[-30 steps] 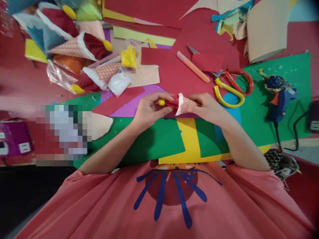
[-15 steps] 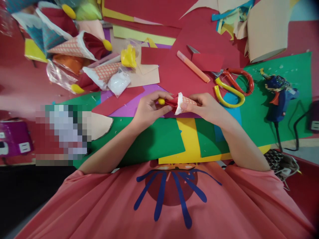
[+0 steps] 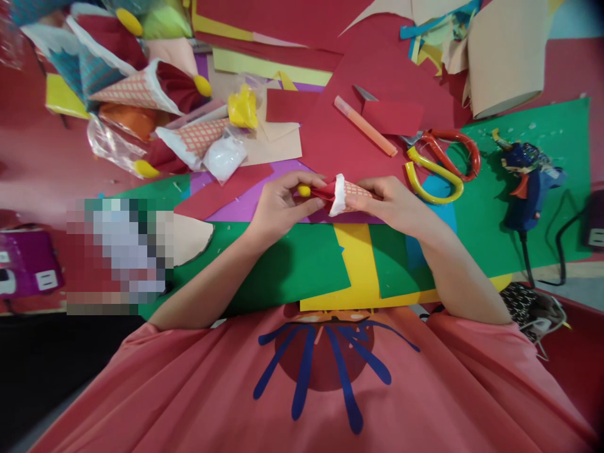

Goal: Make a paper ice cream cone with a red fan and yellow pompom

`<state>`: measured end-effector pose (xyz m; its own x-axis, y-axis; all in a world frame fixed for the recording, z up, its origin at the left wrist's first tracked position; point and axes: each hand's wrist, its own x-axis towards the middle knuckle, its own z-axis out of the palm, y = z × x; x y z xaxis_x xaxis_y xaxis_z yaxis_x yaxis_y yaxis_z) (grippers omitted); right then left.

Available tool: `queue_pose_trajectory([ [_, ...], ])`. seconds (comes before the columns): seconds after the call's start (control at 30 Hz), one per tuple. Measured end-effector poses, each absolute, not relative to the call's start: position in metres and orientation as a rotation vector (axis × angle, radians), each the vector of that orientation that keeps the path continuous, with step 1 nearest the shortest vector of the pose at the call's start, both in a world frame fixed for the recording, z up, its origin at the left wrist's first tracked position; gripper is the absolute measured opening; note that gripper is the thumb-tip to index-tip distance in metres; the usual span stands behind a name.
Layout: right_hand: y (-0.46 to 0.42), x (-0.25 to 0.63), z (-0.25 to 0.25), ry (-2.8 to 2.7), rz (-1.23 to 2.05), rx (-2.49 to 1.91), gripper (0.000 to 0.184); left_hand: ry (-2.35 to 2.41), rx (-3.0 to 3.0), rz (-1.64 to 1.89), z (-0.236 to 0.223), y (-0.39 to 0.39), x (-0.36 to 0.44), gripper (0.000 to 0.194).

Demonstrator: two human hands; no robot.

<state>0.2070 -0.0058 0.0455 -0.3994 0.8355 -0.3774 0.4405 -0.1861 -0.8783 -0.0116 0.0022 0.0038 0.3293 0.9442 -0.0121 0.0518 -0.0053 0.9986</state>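
Note:
A small paper ice-cream cone [image 3: 355, 192] with an orange checked pattern, white frilled rim and red folded paper in its mouth lies sideways between my hands. My right hand [image 3: 394, 204] is closed round the checked part, thumb along its near side. The fingers of my left hand [image 3: 283, 204] pinch the red folded paper [image 3: 325, 194]. A yellow ball [image 3: 304, 190] sits at the end of the red paper, inside the curve of my left fingers. Scissors [image 3: 436, 160] with red and yellow handles lie just beyond my right hand.
Several finished cones [image 3: 136, 91] are heaped at the upper left beside bagged yellow clay [image 3: 243, 107] and bagged white clay [image 3: 225, 156]. An orange marker [image 3: 365, 126] rests on red paper. A blue glue gun [image 3: 528, 189] with its cord stands at the right, near a beige paper roll [image 3: 507, 60].
Both hands keep their hold on the cone. The white rim and the left fingers have shifted very slightly left and up; everything else stays in place.

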Motion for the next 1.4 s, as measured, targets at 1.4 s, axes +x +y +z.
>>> queue_pose_trajectory([
  [1.4,-0.004,0.204,0.043,-1.888,1.608,-1.423,0.053,0.929,1.646,0.917,0.013,0.000,-0.013,0.019],
])
